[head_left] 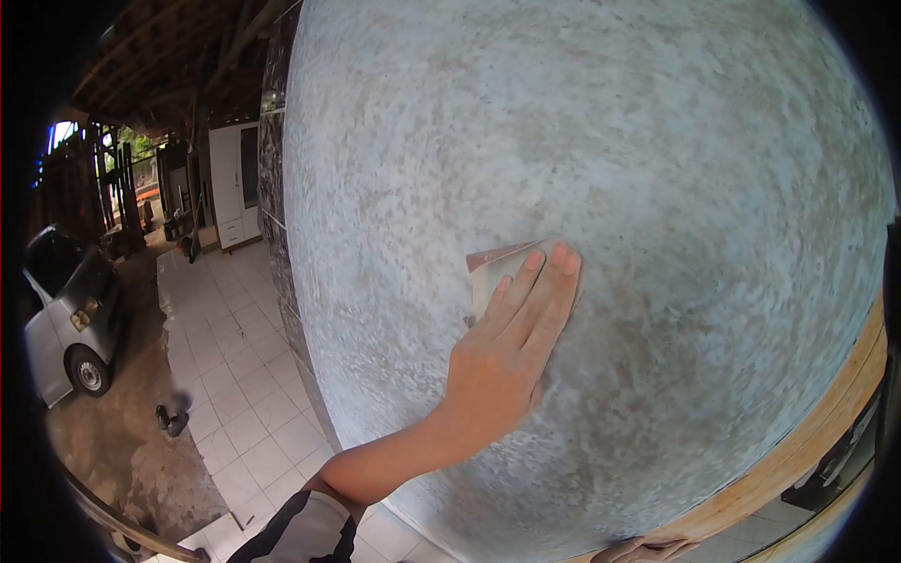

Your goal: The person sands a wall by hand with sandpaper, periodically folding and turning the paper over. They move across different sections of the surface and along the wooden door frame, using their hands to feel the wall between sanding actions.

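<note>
The left hand [497, 366] presses folded sandpaper [488, 281] mid-wall [422, 141], well inside its edges, where spread fingers, even pressure and a flat upper-left corner would best prevent gouges; the right hand's [648, 550] hold, low down, cannot be told.

Daylight at upper left; dim roof corner; wall evenly lit; fisheye bowing; black vignette

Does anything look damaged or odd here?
Yes: the wall looks patchy, pale blue mottled with dull grey, darkest to the right of the left hand, as if its finish were uneven or worn.
</note>
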Tool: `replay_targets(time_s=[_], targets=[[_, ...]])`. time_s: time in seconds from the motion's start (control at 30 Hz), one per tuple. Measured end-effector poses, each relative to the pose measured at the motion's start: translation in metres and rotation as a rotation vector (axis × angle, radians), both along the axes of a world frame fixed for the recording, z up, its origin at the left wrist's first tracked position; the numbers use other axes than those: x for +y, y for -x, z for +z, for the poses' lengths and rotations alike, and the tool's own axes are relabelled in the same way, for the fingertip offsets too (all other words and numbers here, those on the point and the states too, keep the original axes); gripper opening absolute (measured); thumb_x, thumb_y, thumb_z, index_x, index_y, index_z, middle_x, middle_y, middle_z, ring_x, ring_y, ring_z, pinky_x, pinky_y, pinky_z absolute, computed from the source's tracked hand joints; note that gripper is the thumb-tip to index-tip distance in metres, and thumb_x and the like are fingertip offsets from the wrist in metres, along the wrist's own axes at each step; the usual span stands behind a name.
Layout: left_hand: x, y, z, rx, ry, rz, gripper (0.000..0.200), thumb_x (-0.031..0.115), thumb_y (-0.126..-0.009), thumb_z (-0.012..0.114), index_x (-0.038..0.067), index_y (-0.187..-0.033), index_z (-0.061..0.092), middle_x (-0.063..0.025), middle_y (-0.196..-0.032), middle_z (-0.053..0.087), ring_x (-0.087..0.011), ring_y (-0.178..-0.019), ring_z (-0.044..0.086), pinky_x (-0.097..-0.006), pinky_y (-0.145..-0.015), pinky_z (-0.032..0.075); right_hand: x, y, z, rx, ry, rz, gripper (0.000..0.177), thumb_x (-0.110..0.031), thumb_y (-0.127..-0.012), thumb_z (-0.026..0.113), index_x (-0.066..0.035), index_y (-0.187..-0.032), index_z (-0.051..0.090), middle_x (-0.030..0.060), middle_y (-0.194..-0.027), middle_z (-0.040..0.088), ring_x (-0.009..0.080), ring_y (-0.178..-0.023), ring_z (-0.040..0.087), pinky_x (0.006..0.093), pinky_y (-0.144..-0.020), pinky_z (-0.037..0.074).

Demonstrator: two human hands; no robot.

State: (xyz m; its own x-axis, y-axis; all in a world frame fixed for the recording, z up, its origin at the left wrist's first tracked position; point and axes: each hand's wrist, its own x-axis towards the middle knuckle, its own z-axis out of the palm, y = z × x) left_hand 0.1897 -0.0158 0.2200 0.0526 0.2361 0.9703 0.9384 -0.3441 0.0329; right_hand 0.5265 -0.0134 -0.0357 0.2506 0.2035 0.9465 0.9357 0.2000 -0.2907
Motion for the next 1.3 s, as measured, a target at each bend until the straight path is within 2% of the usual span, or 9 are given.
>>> replay_targets(time_s=[0.1,0.6,0.73,0.83,0.9,1.1,1.13,1.2,1.3], targets=[[0.001,-0.007,-0.003,-0.013,0.024,0.071,0.080,-0.010,-0.081,0.056,0.004,-0.158,0.041,-0.0153,-0.161,0.045,-0.0371,-0.146,0.045,-0.0487,-0.115,0.044,0.012,-0.016,-0.006,-0.015,0.047,0.073,0.060,-0.033,-0.108,0.051,0.012,-0.144,0.037,0.0382,-0.143,0.040,0.0535,-0.131,0.042,0.0653,-0.105,0.035],[-0.019,-0.035,0.028,-0.080,0.122,0.360,0.074,-0.006,-0.091,0.056,0.004,-0.160,0.033,-0.0152,-0.167,0.033,-0.0388,-0.153,0.032,-0.0488,-0.117,0.042,0.055,-0.083,-0.054,0.026,0.278,0.424,0.048,-0.031,-0.107,0.052,0.012,-0.129,0.049,0.0367,-0.119,0.050,0.0532,-0.109,0.050,0.0630,-0.090,0.039],[-0.021,-0.053,0.013,-0.126,0.127,0.368,0.071,-0.004,-0.094,0.055,0.005,-0.161,0.033,-0.0140,-0.168,0.032,-0.0381,-0.153,0.030,-0.0499,-0.119,0.040,0.057,-0.102,-0.062,0.022,0.331,0.505,0.045,-0.030,-0.107,0.053,0.012,-0.124,0.052,0.0363,-0.113,0.053,0.0531,-0.103,0.052,0.0624,-0.086,0.041],[-0.019,-0.055,0.009,-0.131,0.157,0.398,0.073,-0.002,-0.095,0.055,0.010,-0.163,0.030,-0.0134,-0.169,0.030,-0.0347,-0.156,0.026,-0.0399,-0.113,0.046,0.047,-0.096,-0.076,0.059,0.377,0.558,0.044,-0.030,-0.107,0.053,0.012,-0.121,0.055,0.0360,-0.108,0.055,0.0530,-0.099,0.054,0.0620,-0.083,0.041],[-0.016,-0.051,0.018,-0.132,0.102,0.418,0.064,0.016,-0.102,0.056,0.006,-0.161,0.032,-0.0132,-0.168,0.031,-0.0379,-0.154,0.030,-0.0519,-0.120,0.037,0.041,-0.099,-0.080,0.060,0.407,0.587,0.043,-0.029,-0.107,0.053,0.012,-0.119,0.056,0.0358,-0.105,0.057,0.0529,-0.096,0.055,0.0617,-0.081,0.042],[-0.020,-0.060,-0.007,-0.097,0.131,0.433,0.063,0.026,-0.104,0.053,0.008,-0.161,0.032,-0.0131,-0.168,0.031,-0.0377,-0.154,0.030,-0.0537,-0.121,0.035,0.019,-0.093,-0.086,0.072,0.487,0.655,0.041,-0.029,-0.107,0.053,0.011,-0.113,0.061,0.0353,-0.096,0.061,0.0528,-0.087,0.058,0.0608,-0.075,0.044],[-0.019,-0.057,0.000,-0.089,0.126,0.430,0.063,0.026,-0.104,0.053,0.008,-0.161,0.032,-0.0131,-0.168,0.031,-0.0377,-0.154,0.030,-0.0537,-0.121,0.035,0.015,-0.086,-0.088,0.082,0.494,0.664,0.041,-0.028,-0.107,0.054,0.011,-0.112,0.062,0.0352,-0.094,0.061,0.0528,-0.086,0.058,0.0606,-0.074,0.044],[-0.018,-0.050,0.013,-0.063,0.109,0.514,0.063,0.041,-0.109,0.039,0.008,-0.162,0.032,-0.0144,-0.168,0.031,-0.0388,-0.155,0.027,-0.0539,-0.123,0.030,0.005,-0.077,-0.090,0.085,0.520,0.681,0.041,-0.028,-0.107,0.054,0.011,-0.110,0.063,0.0350,-0.091,0.063,0.0527,-0.083,0.059,0.0603,-0.072,0.045],[-0.014,-0.050,0.019,-0.061,0.072,0.539,0.062,0.039,-0.109,0.040,0.007,-0.162,0.033,-0.0143,-0.168,0.031,-0.0385,-0.155,0.027,-0.0543,-0.123,0.030,-0.009,-0.061,-0.088,0.085,0.553,0.701,0.041,-0.028,-0.107,0.054,0.011,-0.106,0.066,0.0347,-0.086,0.065,0.0526,-0.079,0.061,0.0599,-0.069,0.045]])
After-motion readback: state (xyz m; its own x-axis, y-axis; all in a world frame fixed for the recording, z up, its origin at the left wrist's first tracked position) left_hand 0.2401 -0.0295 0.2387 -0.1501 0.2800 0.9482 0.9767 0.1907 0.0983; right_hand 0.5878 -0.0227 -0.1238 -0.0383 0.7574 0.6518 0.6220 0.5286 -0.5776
